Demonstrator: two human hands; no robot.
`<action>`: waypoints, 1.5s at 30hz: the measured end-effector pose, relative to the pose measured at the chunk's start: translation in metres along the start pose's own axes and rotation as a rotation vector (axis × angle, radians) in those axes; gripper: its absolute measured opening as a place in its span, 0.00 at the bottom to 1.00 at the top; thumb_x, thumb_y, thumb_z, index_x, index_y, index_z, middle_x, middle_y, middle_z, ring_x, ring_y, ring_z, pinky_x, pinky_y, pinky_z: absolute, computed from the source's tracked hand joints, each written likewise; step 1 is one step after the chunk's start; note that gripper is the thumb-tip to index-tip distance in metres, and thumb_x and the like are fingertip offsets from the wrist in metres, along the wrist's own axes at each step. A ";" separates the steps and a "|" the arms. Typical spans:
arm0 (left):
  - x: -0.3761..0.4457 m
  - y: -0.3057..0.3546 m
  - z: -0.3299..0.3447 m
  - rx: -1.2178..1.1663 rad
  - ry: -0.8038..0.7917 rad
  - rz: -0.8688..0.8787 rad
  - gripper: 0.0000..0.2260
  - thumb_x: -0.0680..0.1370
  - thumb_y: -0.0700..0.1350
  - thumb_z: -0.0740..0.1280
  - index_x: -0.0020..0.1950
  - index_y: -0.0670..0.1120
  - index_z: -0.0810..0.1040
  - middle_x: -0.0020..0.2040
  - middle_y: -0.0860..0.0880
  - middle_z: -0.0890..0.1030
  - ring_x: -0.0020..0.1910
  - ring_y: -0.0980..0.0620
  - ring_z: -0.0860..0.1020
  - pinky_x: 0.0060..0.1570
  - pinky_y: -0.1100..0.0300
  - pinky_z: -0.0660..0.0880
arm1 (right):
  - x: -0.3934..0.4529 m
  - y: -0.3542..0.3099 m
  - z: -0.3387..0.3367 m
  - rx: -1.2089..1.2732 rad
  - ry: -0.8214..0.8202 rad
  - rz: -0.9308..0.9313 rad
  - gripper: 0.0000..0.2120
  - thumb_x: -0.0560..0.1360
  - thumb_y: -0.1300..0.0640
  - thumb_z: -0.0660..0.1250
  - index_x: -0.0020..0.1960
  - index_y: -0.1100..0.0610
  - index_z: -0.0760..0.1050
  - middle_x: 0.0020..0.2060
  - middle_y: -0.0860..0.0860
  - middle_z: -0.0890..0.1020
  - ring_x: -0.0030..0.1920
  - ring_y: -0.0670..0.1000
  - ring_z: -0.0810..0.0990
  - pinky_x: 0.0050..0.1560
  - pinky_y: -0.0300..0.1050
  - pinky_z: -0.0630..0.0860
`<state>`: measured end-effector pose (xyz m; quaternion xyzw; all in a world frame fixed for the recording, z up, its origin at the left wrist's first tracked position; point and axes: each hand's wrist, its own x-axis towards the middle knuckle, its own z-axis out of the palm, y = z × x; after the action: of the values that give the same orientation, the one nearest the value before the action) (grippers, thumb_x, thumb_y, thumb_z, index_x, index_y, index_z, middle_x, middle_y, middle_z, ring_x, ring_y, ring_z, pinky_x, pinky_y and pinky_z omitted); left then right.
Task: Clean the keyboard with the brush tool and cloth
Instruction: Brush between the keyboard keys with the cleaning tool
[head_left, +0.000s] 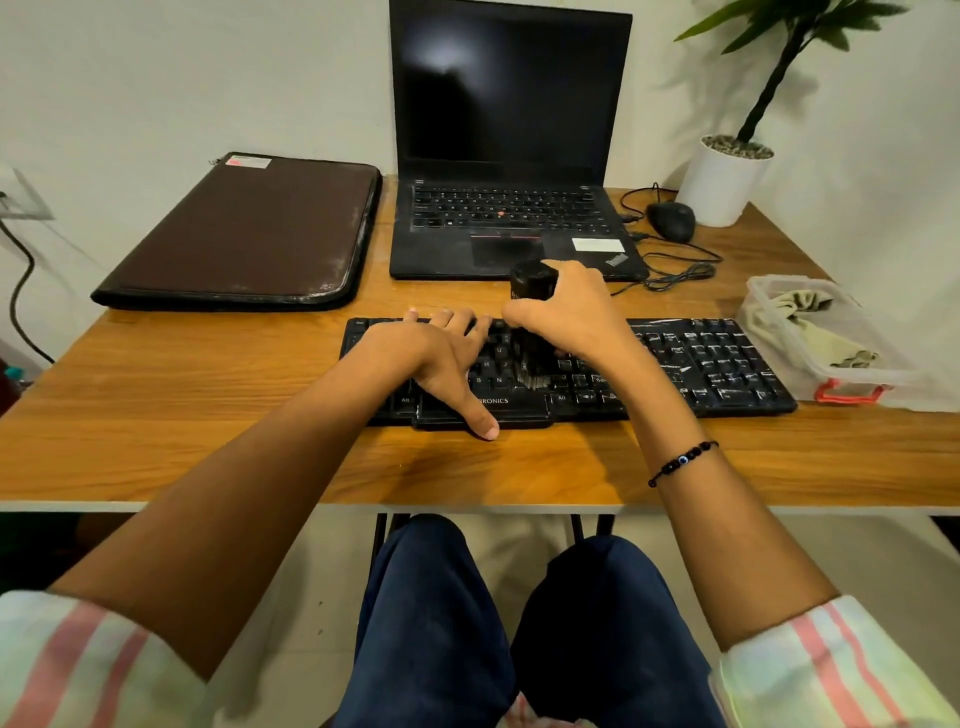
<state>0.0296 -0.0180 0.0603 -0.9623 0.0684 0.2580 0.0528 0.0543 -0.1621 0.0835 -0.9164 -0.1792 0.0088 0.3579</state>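
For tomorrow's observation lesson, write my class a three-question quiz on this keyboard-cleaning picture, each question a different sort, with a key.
1. True or false: the cloth lies on the keyboard.
2. Which hand grips the brush tool? A left hand B right hand
3. Fill in: the cloth sits in a clear plastic ____.

Key: 1 false; 2 B; 3 container.

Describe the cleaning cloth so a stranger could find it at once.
Start at the wooden desk and follow the black keyboard to its right end. Beside it sits a clear plastic box with an orange clip; the crumpled beige cloth inside is the only fabric there.
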 end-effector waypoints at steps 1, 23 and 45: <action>0.000 0.000 0.000 -0.001 0.001 0.000 0.61 0.62 0.73 0.68 0.75 0.46 0.30 0.78 0.46 0.37 0.76 0.43 0.40 0.72 0.38 0.40 | 0.000 0.004 0.004 0.025 0.075 -0.013 0.10 0.67 0.54 0.70 0.34 0.55 0.69 0.29 0.47 0.74 0.33 0.47 0.72 0.33 0.41 0.70; -0.003 0.003 -0.002 0.008 -0.004 -0.013 0.61 0.62 0.72 0.68 0.75 0.47 0.30 0.78 0.46 0.37 0.77 0.43 0.40 0.72 0.37 0.39 | 0.003 0.015 0.001 0.201 0.149 -0.105 0.10 0.68 0.58 0.70 0.33 0.53 0.69 0.29 0.45 0.74 0.31 0.42 0.71 0.30 0.33 0.66; 0.013 0.021 -0.011 -0.025 0.004 0.032 0.63 0.61 0.74 0.67 0.75 0.43 0.30 0.78 0.46 0.37 0.77 0.43 0.41 0.70 0.33 0.39 | 0.040 0.032 -0.008 0.164 0.298 -0.031 0.11 0.68 0.52 0.71 0.41 0.60 0.75 0.32 0.47 0.76 0.39 0.52 0.77 0.38 0.46 0.75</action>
<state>0.0430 -0.0415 0.0615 -0.9621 0.0807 0.2578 0.0364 0.1036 -0.1757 0.0731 -0.8724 -0.1367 -0.1182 0.4541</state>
